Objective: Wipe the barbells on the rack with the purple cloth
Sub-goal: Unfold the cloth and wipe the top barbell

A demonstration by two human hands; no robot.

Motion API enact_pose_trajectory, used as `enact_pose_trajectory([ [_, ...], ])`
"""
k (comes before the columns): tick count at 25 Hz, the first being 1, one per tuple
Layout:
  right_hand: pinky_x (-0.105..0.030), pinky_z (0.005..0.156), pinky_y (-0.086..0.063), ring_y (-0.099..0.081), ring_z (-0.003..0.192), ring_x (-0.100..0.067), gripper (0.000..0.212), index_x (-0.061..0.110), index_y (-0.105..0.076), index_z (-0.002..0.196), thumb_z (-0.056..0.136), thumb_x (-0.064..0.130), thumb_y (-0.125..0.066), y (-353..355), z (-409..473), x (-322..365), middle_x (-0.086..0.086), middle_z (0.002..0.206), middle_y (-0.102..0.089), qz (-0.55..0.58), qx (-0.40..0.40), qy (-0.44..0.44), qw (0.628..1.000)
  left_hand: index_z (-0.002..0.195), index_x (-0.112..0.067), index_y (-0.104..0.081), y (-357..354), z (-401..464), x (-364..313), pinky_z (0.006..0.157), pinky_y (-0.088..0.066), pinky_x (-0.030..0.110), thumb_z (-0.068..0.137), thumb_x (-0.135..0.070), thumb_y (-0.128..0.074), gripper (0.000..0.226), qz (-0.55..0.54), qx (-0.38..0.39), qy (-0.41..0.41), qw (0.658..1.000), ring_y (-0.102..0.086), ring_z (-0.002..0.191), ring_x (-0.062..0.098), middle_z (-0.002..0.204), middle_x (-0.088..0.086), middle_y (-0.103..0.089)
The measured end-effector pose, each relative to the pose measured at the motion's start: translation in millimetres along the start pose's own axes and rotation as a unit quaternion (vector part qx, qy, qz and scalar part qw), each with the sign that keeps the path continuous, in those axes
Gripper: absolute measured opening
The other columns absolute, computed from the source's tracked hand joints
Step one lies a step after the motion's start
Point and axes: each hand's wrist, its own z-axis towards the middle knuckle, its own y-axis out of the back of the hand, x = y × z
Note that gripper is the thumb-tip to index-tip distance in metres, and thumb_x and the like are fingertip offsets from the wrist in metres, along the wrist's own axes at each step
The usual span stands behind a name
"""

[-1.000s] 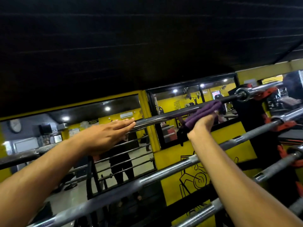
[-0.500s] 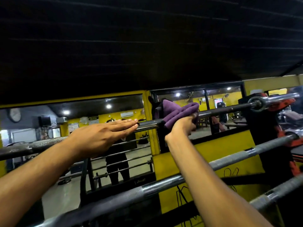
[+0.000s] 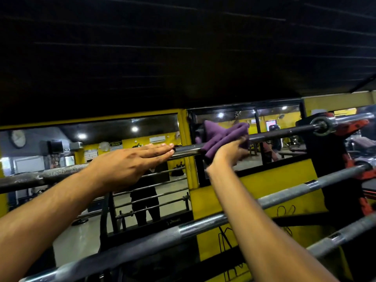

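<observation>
Right hand point(image 3: 228, 153) gripping purple cloth point(image 3: 221, 138) on top barbell point(image 3: 284, 132); left hand point(image 3: 130, 165) flat, fingers straight.

Single head-worn view, wide angle, facing forward and slightly upward along the rack.

Camera sits close behind the top barbell point(image 3: 284, 132), with both forearms entering from the bottom edge. Lower barbells point(image 3: 203, 226) cross the bottom right corner; a wall mirror point(image 3: 61, 143) fills the left middle. Dark ceiling occupies the upper half.
</observation>
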Motion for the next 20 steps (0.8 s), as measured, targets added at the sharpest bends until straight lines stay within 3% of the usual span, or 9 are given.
enact_pose_trajectory([
  [3,-0.037,0.088,-0.052,-0.064,0.096,-0.022,0.055,0.012,-0.039,0.139,0.105,0.055,-0.033,4.1,3.4,3.7,-0.006,0.113,-0.06,-0.017,0.049,0.005,0.999,0.158,-0.036,-0.011,-4.0,-0.6,7.3,0.109,-0.024,0.031,0.093,-0.011,-0.038,0.074,0.013,0.023,0.011,1.0,-0.022,0.141,0.011,0.162,-0.013,-0.016],
  [6,-0.038,0.07,-0.061,-0.074,0.083,-0.025,0.045,0.01,-0.047,0.126,0.107,0.048,-0.033,12.1,22.8,30.7,-0.013,0.104,-0.067,0.018,0.022,0.016,0.999,0.157,-0.038,-0.006,-2.5,1.4,3.6,0.112,-0.017,0.03,0.094,-0.015,-0.027,0.07,-0.007,0.013,0.007,1.0,-0.014,0.144,0.009,0.162,-0.016,-0.008],
  [8,-0.034,0.063,-0.061,-0.076,0.081,-0.023,0.05,0.009,-0.051,0.127,0.105,0.05,-0.036,13.4,36.4,37.0,-0.013,0.106,-0.069,0.023,0.007,0.042,0.999,0.156,-0.041,0.0,-1.7,0.2,3.3,0.113,-0.011,0.024,0.095,-0.018,-0.02,0.068,-0.027,0.014,-0.001,1.0,-0.006,0.145,0.004,0.162,-0.019,0.001],
  [13,-0.046,0.085,-0.056,-0.068,0.098,-0.024,0.062,0.024,-0.05,0.13,0.093,0.073,-0.035,18.0,10.2,13.3,-0.003,0.112,-0.067,-0.073,0.087,0.047,0.992,0.153,-0.043,0.005,2.7,3.7,8.6,0.115,-0.022,0.021,0.105,-0.016,-0.035,0.069,-0.045,0.01,-0.012,0.999,-0.004,0.143,0.001,0.16,-0.023,0.007],
  [15,-0.041,0.083,-0.056,-0.067,0.097,-0.023,0.061,0.023,-0.052,0.132,0.099,0.069,-0.029,25.6,-0.1,14.3,-0.005,0.112,-0.067,-0.07,0.09,0.03,0.993,0.154,-0.045,0.01,8.0,-1.4,11.7,0.114,-0.028,0.026,0.106,-0.036,-0.032,0.064,-0.057,0.016,-0.009,0.998,-0.011,0.141,-0.001,0.161,-0.024,0.011],
  [17,-0.034,0.071,-0.056,-0.069,0.092,-0.02,0.061,0.022,-0.057,0.129,0.1,0.068,-0.028,28.9,-2.9,19.6,-0.005,0.108,-0.069,-0.044,0.099,0.025,0.994,0.154,-0.047,0.011,9.7,-24.1,24.6,0.11,-0.032,0.027,0.104,-0.052,-0.024,0.061,-0.079,0.005,0.016,0.997,-0.024,0.137,0.0,0.161,-0.023,0.005],
  [20,-0.032,0.066,-0.056,-0.072,0.077,-0.018,0.059,0.017,-0.05,0.135,0.099,0.064,-0.042,14.8,-16.9,19.7,-0.003,0.093,-0.072,-0.035,0.079,0.032,0.996,0.156,-0.045,-0.003,11.4,-82.7,53.9,0.107,-0.038,0.031,0.098,-0.052,-0.015,0.059,-0.058,0.004,0.018,0.998,-0.046,0.136,0.017,0.161,-0.017,-0.014],
])
